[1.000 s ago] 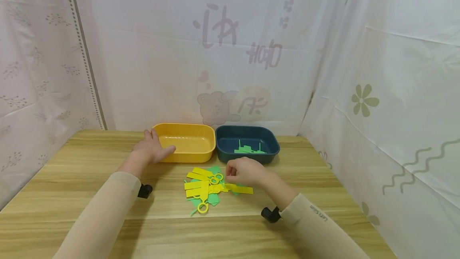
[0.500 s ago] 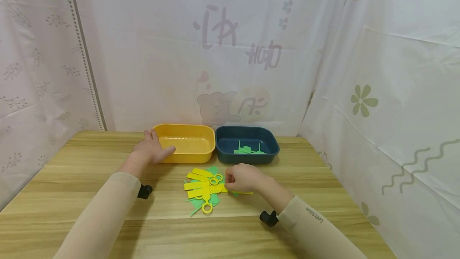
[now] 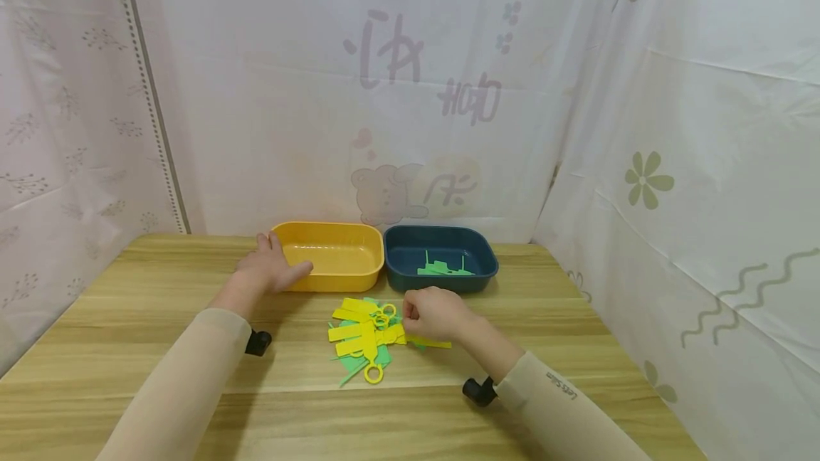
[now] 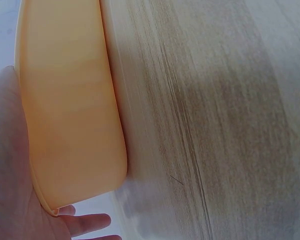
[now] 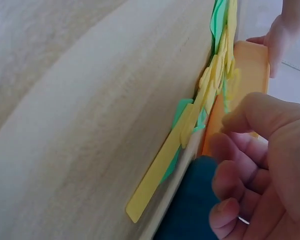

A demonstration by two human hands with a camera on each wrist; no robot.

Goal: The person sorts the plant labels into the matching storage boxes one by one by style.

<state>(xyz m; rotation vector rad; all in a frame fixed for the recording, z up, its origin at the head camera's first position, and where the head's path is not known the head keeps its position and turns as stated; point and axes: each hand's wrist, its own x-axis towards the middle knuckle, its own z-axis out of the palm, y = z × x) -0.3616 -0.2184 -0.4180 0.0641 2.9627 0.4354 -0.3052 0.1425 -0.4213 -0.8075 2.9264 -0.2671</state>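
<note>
My left hand rests on the left end of the yellow bin, fingers spread over its rim. In the left wrist view the fingers reach past the bin's corner. My right hand is at the right side of a heap of flat yellow plastic tags with ring ends and green plastic tags with thin tails. Its thumb and forefinger are bent together; in the right wrist view a thin green tail runs to the fingertips, apparently pinched. The exact contact is partly hidden.
A dark blue bin stands right beside the yellow one, with several green tags inside. Both stand on a wood-grain table, before a patterned white curtain. One yellow tag sticks out beneath my right hand.
At the heap, my right hand shifts slightly, lower and then back up. The front yellow ring-ended tag slides a little to the right and the tags around it shift. My left hand stays put.
</note>
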